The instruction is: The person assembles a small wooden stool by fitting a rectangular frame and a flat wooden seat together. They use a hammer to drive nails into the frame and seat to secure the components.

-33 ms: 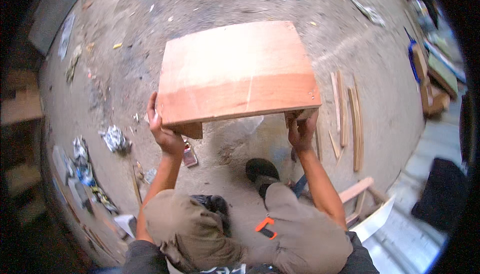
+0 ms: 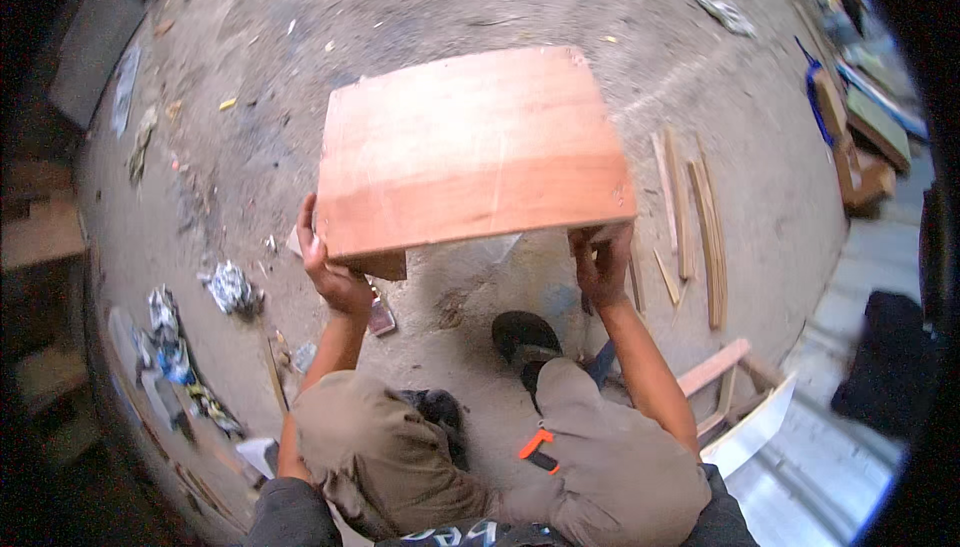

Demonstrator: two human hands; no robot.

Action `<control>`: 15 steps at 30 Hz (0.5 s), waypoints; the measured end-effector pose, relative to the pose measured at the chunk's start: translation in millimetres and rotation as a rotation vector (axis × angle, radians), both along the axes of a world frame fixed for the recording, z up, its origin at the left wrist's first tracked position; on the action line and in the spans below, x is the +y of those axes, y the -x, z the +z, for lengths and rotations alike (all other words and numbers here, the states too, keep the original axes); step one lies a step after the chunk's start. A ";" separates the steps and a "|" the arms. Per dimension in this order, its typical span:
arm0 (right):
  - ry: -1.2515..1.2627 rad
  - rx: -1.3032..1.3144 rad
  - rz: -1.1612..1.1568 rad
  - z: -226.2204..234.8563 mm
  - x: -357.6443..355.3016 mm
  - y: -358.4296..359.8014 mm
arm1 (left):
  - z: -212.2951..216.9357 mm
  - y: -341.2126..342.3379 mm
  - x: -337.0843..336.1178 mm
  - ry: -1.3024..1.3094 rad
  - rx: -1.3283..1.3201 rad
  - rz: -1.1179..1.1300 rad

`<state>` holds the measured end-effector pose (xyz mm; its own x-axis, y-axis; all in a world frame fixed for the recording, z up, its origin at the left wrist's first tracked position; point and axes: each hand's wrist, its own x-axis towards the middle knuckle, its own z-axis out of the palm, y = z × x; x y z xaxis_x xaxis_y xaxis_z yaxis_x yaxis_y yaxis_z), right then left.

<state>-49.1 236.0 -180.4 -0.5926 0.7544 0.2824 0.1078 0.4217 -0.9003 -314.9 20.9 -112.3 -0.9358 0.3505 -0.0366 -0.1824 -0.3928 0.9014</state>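
A reddish-brown wooden panel, the flat top of a small stool or box, is held up above the dusty ground in front of me. My left hand grips its near left corner, next to a short wooden block under the top. My right hand grips the near right corner from below, fingers curled around a leg or edge. What lies under the panel is hidden.
Thin wood strips lie on the ground to the right, with a plank nearer me. Crumpled paper and litter sit at the left. My black shoe is below the panel. An orange-and-black tool rests on my thigh.
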 end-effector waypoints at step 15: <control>0.206 -0.375 0.047 -41.6 -99.3 -120.5 | -53.0 -57.5 -102.3 0.164 0.209 -0.314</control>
